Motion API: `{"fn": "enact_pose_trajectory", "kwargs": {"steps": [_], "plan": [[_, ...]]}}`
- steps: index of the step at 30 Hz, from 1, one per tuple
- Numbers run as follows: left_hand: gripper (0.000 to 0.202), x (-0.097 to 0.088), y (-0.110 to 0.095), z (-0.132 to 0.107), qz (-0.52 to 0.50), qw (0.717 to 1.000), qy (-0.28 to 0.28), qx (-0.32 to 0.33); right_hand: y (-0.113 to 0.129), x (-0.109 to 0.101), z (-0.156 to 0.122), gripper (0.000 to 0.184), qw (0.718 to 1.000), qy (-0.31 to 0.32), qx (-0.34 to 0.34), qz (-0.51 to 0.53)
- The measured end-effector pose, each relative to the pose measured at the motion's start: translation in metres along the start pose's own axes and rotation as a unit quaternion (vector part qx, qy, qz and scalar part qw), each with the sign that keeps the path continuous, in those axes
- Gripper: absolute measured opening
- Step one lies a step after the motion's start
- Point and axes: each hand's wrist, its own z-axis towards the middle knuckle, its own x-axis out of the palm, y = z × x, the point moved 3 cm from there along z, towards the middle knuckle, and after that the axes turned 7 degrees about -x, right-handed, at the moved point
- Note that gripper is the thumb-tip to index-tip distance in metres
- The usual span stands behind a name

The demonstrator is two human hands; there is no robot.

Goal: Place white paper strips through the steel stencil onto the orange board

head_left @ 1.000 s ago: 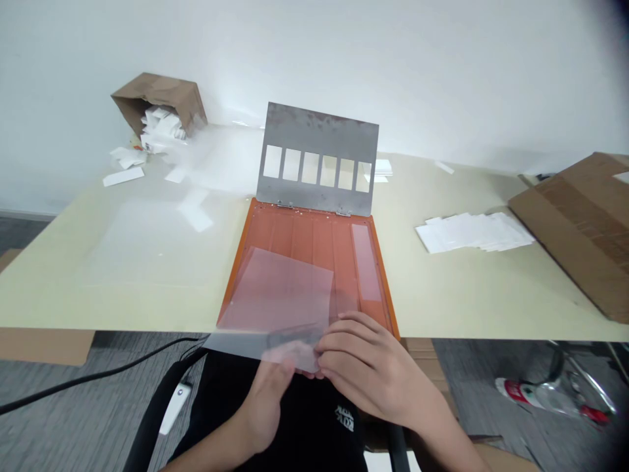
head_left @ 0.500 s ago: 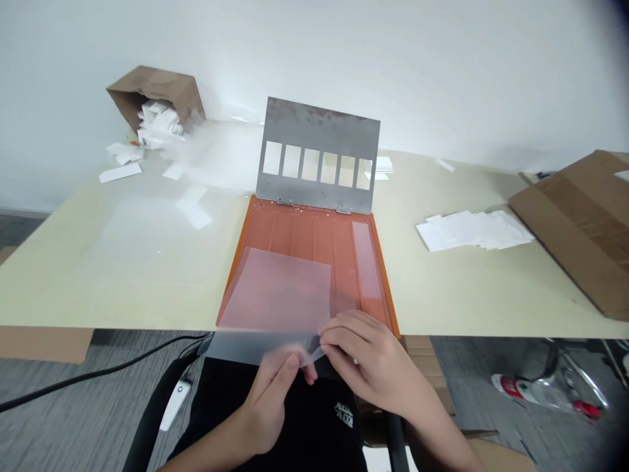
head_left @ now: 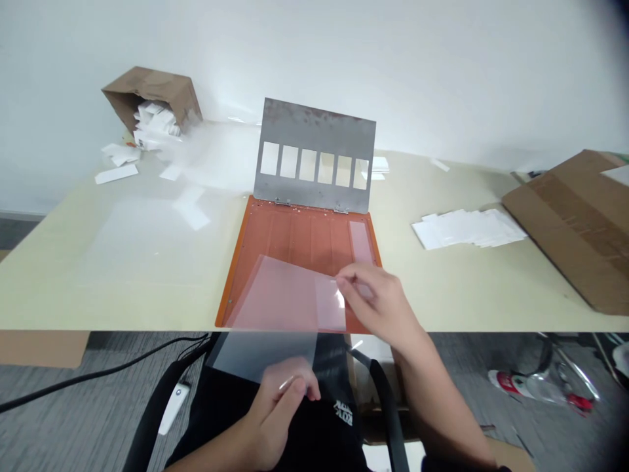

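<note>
A thin translucent plastic sheet lies partly over an orange board and hangs past the table's front edge above my lap. My right hand pinches the sheet's upper right corner, where a shiny strip of film runs down from the fingertips. Over my lap, my left hand has its thumb pressed to curled fingers at the sheet's lower edge. A grey metal plate with a row of rectangular windows is hinged to the board's back and stands raised. A pale film strip lies in the board's right column.
At the back left, a cardboard box on its side spills white pieces. Clear sheets lie on the table's left. To the right are a fanned stack of white cards and a large cardboard box.
My right hand has moved up and away from my left, drawing a film strip with it. My left hand has dropped slightly. The sheet's top edge has shifted right.
</note>
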Motion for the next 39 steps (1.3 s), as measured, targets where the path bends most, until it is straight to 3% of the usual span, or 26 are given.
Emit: {"fn": "enact_pose_trajectory", "kwargs": {"steps": [9,13,18,23,28,31,39], "plan": [[0.050,0.004,0.014,-0.015,0.064,0.995,0.060,0.037,-0.105,-0.011,0.057,0.024,0.988,0.011,0.142,-0.061],[0.048,0.004,0.025,-0.017,0.077,0.991,0.094,0.051,-0.132,-0.010,0.074,0.020,0.983,-0.002,0.155,-0.096],[0.055,0.009,0.039,-0.018,0.082,0.978,0.168,0.097,-0.136,-0.002,0.078,0.020,0.979,-0.028,0.155,-0.131],[0.053,0.008,0.045,-0.013,0.069,0.978,0.168,0.099,-0.136,0.003,0.074,0.017,0.979,-0.062,0.147,-0.125],[0.049,0.004,0.037,-0.013,0.027,0.986,0.163,-0.006,-0.134,0.003,0.073,0.014,0.983,-0.084,0.126,-0.106],[0.053,0.004,0.033,-0.016,-0.037,0.982,0.174,-0.067,-0.132,0.004,0.072,0.014,0.986,-0.066,0.110,-0.104],[0.059,0.018,0.055,-0.005,-0.127,0.974,0.177,-0.066,-0.130,0.005,0.072,0.017,0.984,-0.045,0.117,-0.123]]}}
